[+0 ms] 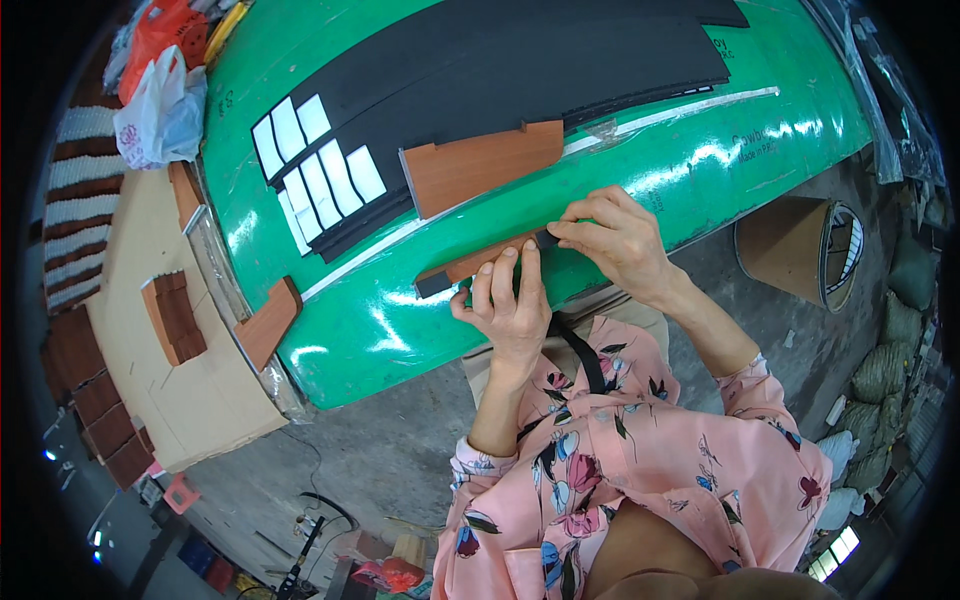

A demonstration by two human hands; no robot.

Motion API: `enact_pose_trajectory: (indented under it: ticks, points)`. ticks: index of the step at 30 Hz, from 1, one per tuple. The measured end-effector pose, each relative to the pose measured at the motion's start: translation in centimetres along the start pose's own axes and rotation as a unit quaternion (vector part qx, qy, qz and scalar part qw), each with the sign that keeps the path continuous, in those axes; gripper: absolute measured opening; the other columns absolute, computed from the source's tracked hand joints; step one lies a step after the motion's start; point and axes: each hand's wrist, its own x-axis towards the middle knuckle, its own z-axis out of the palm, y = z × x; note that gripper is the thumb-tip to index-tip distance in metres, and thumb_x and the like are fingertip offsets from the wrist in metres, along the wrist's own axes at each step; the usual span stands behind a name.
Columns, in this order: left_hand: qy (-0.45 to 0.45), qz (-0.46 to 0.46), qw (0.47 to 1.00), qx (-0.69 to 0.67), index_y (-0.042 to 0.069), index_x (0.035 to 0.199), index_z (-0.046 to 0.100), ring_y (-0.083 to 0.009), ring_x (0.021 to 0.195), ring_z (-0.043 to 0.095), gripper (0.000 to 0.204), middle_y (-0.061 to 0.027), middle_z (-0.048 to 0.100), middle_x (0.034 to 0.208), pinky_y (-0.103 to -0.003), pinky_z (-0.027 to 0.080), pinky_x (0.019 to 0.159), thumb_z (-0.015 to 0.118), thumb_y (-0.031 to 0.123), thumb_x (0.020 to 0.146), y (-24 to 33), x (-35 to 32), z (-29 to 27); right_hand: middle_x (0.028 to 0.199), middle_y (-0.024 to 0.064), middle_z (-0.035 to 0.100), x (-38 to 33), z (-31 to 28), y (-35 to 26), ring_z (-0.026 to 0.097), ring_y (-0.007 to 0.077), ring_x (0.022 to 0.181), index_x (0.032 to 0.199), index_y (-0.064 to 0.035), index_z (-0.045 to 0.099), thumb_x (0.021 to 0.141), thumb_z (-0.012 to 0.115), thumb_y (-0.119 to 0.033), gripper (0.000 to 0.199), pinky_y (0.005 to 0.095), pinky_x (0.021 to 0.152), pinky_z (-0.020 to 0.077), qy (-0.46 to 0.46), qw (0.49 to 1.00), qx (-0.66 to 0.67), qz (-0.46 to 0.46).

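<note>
**Strip pinned at table edge, both hands on it**

Head view: strip (478,264) of wood-brown panel with a black foam backing lies on the green table (400,330), right at its near edge, just in front of me. Long axis runs left-low to right-high, roughly along the table edge. I read the left hand (508,305) as sitting under and in front of the strip's middle, fingers straight and close together, tips pressed up against its near long side; no wrap around it, more a flat pressing hold. Right hand (618,238) is at the strip's right end, thumb and forefinger pinched narrow on the black tip there; whether it grips foam only or the brown face too, I cannot tell. So the strip extends leftward from the right fingers, and its free left end is beyond both hands; left hand is the nearer one to that end.

Behind the strip, apart from it: larger brown panel (482,165) lying on long black foam sheets (540,70), white squares (315,170) to their left. Another brown piece (268,322) hangs at the table's left corner.
</note>
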Motion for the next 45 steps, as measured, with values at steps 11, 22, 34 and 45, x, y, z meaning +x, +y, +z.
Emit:
enact_pose_trajectory:
  ticks: [11, 22, 34, 45]
  points:
    - [0.003, 0.000, 1.000, 0.001, 0.018, 0.103, 0.067, -0.0217, 0.108, 0.039, 0.024, 0.0002, 0.051, 0.113, -0.041, 0.030, 0.084, 0.068, 0.016, 0.079, 0.1, -0.2, 0.3, 0.084, 0.0014, 0.062, -0.3, 0.2, 0.3, 0.056, 0.0186, 0.075, 0.087, -0.0084, 0.069, 0.062, 0.074, -0.006, 0.026, 0.0280, 0.057, 0.0498, 0.004, 1.000, 0.001, -0.004]
    - [0.009, -0.001, 1.000, -0.007, 0.019, 0.108, 0.065, -0.0232, 0.110, 0.039, 0.031, -0.0010, 0.050, 0.115, -0.043, 0.030, 0.086, 0.068, 0.016, 0.078, 0.2, -0.2, 0.4, 0.087, 0.0019, 0.062, -0.7, 0.4, 0.4, 0.057, 0.0196, 0.078, 0.088, -0.0084, 0.069, 0.064, 0.074, -0.006, 0.024, 0.0292, 0.060, 0.0508, -0.001, 1.000, 0.019, 0.014]
    - [-0.015, 0.010, 1.000, 0.026, 0.027, 0.114, 0.062, -0.0224, 0.107, 0.041, 0.042, -0.0003, 0.048, 0.114, -0.042, 0.028, 0.083, 0.069, 0.014, 0.074, 0.4, 0.8, -0.2, 0.105, 0.0064, 0.060, -2.9, 0.1, 1.0, 0.060, 0.0159, 0.085, 0.110, -0.0084, 0.065, 0.081, 0.066, -0.011, 0.029, 0.0267, 0.070, 0.0492, -0.016, 0.954, 0.221, 0.202]
    - [-0.011, 0.021, 0.999, 0.031, 0.030, 0.109, 0.061, -0.0210, 0.109, 0.038, 0.035, -0.0017, 0.045, 0.113, -0.046, 0.029, 0.086, 0.059, 0.017, 0.077, 0.2, 0.9, -0.2, 0.101, 0.0077, 0.062, -2.2, 1.8, -0.7, 0.061, 0.0248, 0.081, 0.097, -0.0057, 0.065, 0.069, 0.064, -0.005, 0.028, 0.0315, 0.068, 0.0522, 0.091, 0.987, -0.099, -0.091]
